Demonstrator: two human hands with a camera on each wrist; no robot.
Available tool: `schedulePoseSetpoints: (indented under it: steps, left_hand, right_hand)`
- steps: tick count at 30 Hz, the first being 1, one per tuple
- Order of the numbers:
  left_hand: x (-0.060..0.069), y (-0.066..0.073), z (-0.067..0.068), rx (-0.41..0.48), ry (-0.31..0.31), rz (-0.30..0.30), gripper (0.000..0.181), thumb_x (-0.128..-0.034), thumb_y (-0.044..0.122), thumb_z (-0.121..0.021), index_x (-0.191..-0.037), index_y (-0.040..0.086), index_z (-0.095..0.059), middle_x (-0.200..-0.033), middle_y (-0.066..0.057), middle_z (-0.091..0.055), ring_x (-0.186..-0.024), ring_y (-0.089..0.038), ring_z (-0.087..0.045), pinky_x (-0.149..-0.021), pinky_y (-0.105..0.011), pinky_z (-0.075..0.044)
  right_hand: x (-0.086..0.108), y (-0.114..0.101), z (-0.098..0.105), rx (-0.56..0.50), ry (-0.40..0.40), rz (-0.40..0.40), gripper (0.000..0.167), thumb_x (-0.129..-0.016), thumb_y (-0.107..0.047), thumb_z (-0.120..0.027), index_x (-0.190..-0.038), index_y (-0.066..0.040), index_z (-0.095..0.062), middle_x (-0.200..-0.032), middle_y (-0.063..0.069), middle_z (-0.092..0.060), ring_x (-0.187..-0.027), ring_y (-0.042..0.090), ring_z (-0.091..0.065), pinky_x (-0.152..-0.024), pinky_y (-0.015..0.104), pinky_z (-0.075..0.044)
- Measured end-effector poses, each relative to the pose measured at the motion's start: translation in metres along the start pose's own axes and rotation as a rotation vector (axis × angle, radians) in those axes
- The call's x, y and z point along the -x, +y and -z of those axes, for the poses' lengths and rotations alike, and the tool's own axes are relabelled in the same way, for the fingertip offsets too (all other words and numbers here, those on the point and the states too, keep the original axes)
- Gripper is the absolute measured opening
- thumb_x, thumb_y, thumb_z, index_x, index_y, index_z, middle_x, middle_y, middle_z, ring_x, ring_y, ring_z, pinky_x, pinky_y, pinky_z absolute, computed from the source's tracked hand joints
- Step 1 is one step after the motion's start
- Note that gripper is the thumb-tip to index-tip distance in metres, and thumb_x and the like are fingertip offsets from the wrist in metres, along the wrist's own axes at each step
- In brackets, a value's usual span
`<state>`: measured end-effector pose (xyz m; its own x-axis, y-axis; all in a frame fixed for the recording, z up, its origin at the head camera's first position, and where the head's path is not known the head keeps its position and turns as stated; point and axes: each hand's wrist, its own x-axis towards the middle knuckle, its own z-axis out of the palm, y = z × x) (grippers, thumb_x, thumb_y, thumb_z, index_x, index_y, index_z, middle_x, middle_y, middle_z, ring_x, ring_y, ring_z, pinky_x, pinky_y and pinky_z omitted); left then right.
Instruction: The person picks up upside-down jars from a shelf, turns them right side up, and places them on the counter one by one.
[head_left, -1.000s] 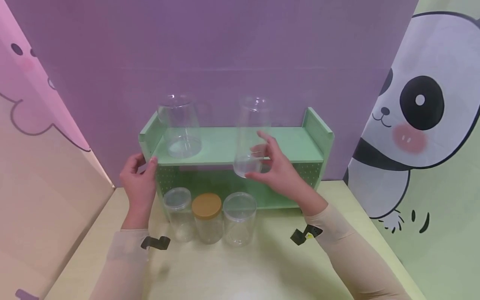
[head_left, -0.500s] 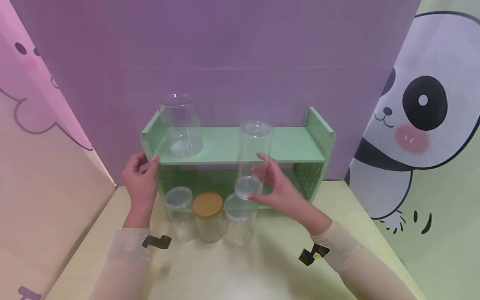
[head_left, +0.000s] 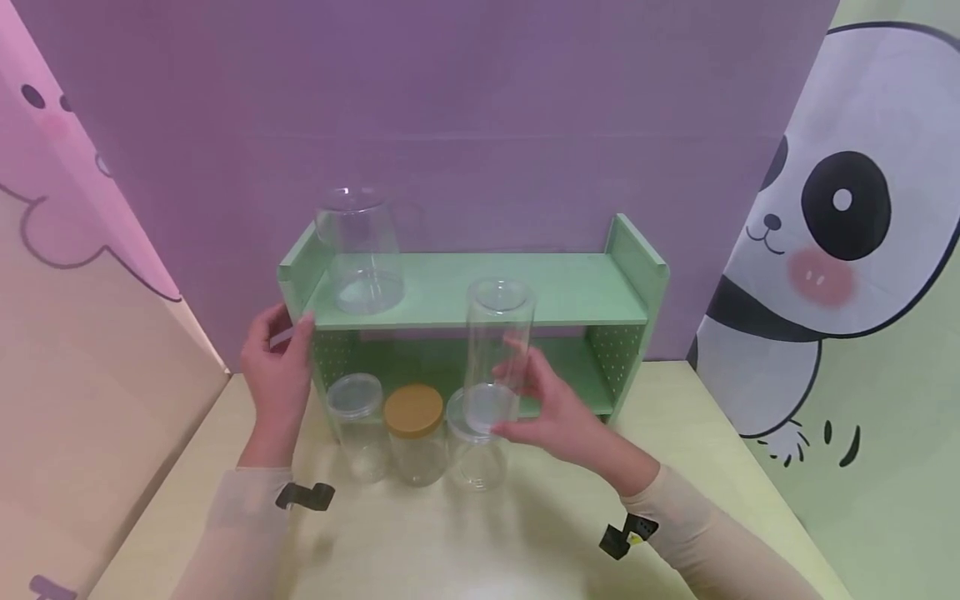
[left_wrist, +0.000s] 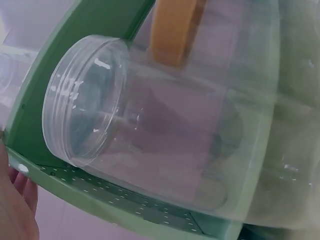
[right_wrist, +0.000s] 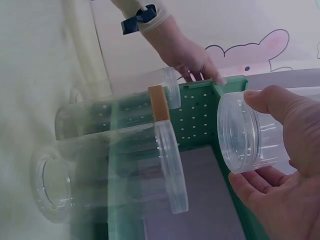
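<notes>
– Purple wall (head_left: 480, 100) at the rear, light wood tabletop (head_left: 450, 546) below, green shelf unit (head_left: 573, 287) between. State the right hand's pose.
– Clock centre: the tall clear jar (head_left: 487, 346), head view. Right hand (head_left: 546, 408) enters from 4 o'clock, thumb low on the near side, fingers wrapped behind; they are clamped on the jar, which is upright in the air before the shelf unit.
– Left hand (head_left: 275, 371)?
– At 9 o'clock. Thumb at the front of the left side panel (head_left: 293, 287), fingers bent behind it: clamped on the panel edge.
– Nearby edges?
– Tier front edge (head_left: 577, 323) passes behind the jar; the gap cannot be told. At 6 o'clock, below and apart, the clear-lidded jar (head_left: 477, 468); at 8 o'clock, the orange-lidded jar (head_left: 417, 457). Wide clear vessel (head_left: 362, 258): upper tier, 10 o'clock.
– Open room?
– Upper tier, 2 o'clock, up to the right side panel (head_left: 639, 267). Tabletop, 6 o'clock, nearer than the row.
</notes>
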<state>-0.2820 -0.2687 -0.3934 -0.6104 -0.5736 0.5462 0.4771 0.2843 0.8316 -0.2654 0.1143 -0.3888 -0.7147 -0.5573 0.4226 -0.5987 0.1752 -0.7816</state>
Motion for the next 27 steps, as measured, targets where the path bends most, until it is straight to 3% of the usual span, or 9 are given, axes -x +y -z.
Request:
schedulePoseSetpoints:
  steps: [3, 7, 9, 12, 14, 16, 19, 23, 27]
  left_hand:
    - [0.013, 0.016, 0.0, -0.003, 0.066, -0.071, 0.038, -0.1031, 0.01, -0.076, -0.135, -0.008, -0.066, -0.121, 0.007, -0.062, -0.114, -0.012, -0.06, -0.102, -0.026, -0.053]
    - [0.026, 0.039, -0.006, 0.026, 0.124, -0.29, 0.025, -0.0945, -0.001, -0.074, -0.112, -0.018, -0.067, -0.107, 0.001, -0.064, -0.106, -0.008, -0.06, -0.098, -0.026, -0.051]
    - [0.03, 0.048, -0.011, 0.041, 0.061, -0.394, 0.016, -0.0922, -0.004, -0.073, -0.102, -0.016, -0.07, -0.098, -0.007, -0.067, -0.098, -0.005, -0.061, -0.092, -0.023, -0.052]
    - [0.035, 0.059, -0.021, 0.05, -0.157, -0.462, 0.008, -0.0934, -0.004, -0.076, -0.098, -0.01, -0.074, -0.093, -0.015, -0.071, -0.091, -0.004, -0.065, -0.084, -0.019, -0.054]
    - [0.04, 0.069, -0.029, 0.083, -0.345, -0.399, 0.011, -0.0967, -0.003, -0.077, -0.108, -0.006, -0.074, -0.1, -0.014, -0.073, -0.094, -0.006, -0.068, -0.087, -0.019, -0.056]
    - [0.044, 0.08, -0.037, 0.107, -0.502, -0.294, 0.022, -0.1003, 0.002, -0.076, -0.121, -0.005, -0.072, -0.112, -0.014, -0.074, -0.102, -0.012, -0.069, -0.094, -0.023, -0.057]
    - [0.049, 0.093, -0.05, 0.115, -0.67, -0.149, 0.043, -0.1043, 0.016, -0.076, -0.142, 0.0, -0.063, -0.133, -0.015, -0.069, -0.119, -0.022, -0.068, -0.107, -0.035, -0.057]
    - [0.055, 0.105, -0.067, 0.021, -0.799, -0.102, 0.073, -0.1012, 0.044, -0.081, -0.158, 0.009, -0.052, -0.15, -0.008, -0.062, -0.131, -0.031, -0.065, -0.112, -0.053, -0.056]
    - [0.06, 0.111, -0.081, -0.021, -0.86, -0.09, 0.091, -0.0951, 0.062, -0.082, -0.163, 0.012, -0.049, -0.151, -0.002, -0.061, -0.132, -0.034, -0.064, -0.112, -0.06, -0.055]
  right_hand:
    - [0.001, 0.003, -0.003, -0.008, -0.007, -0.003, 0.116, -0.082, 0.0, -0.096, -0.172, -0.023, -0.027, -0.146, 0.013, -0.062, -0.13, 0.031, -0.067, -0.115, 0.049, -0.056]
    - [0.004, 0.006, -0.005, -0.014, -0.019, -0.025, 0.115, -0.084, -0.001, -0.095, -0.173, -0.022, -0.026, -0.147, 0.015, -0.061, -0.131, 0.032, -0.067, -0.114, 0.051, -0.056]
    - [0.005, 0.007, -0.006, -0.017, -0.028, -0.034, 0.115, -0.084, -0.002, -0.095, -0.173, -0.021, -0.025, -0.148, 0.017, -0.06, -0.131, 0.033, -0.066, -0.114, 0.052, -0.056]
    - [0.007, 0.008, -0.008, -0.007, -0.038, -0.042, 0.113, -0.086, -0.003, -0.094, -0.173, -0.02, -0.024, -0.148, 0.018, -0.06, -0.132, 0.036, -0.066, -0.112, 0.053, -0.057]
    - [0.007, 0.008, -0.009, -0.002, -0.038, -0.048, 0.113, -0.086, -0.004, -0.094, -0.173, -0.019, -0.024, -0.148, 0.017, -0.06, -0.132, 0.036, -0.066, -0.112, 0.053, -0.058]
    - [0.008, 0.008, -0.011, 0.008, -0.04, -0.051, 0.112, -0.087, -0.005, -0.094, -0.173, -0.018, -0.024, -0.148, 0.015, -0.061, -0.132, 0.036, -0.066, -0.112, 0.053, -0.058]
    - [0.009, 0.009, -0.013, 0.013, -0.046, -0.043, 0.11, -0.087, -0.005, -0.094, -0.172, -0.018, -0.025, -0.147, 0.014, -0.062, -0.132, 0.034, -0.066, -0.114, 0.053, -0.056]
    - [0.011, 0.009, -0.016, 0.018, -0.059, -0.046, 0.109, -0.087, -0.006, -0.094, -0.171, -0.023, -0.027, -0.148, 0.012, -0.063, -0.132, 0.029, -0.066, -0.114, 0.052, -0.056]
    - [0.014, 0.01, -0.017, 0.022, -0.071, -0.049, 0.106, -0.088, -0.007, -0.094, -0.17, -0.024, -0.03, -0.147, 0.012, -0.063, -0.132, 0.028, -0.066, -0.114, 0.052, -0.056]
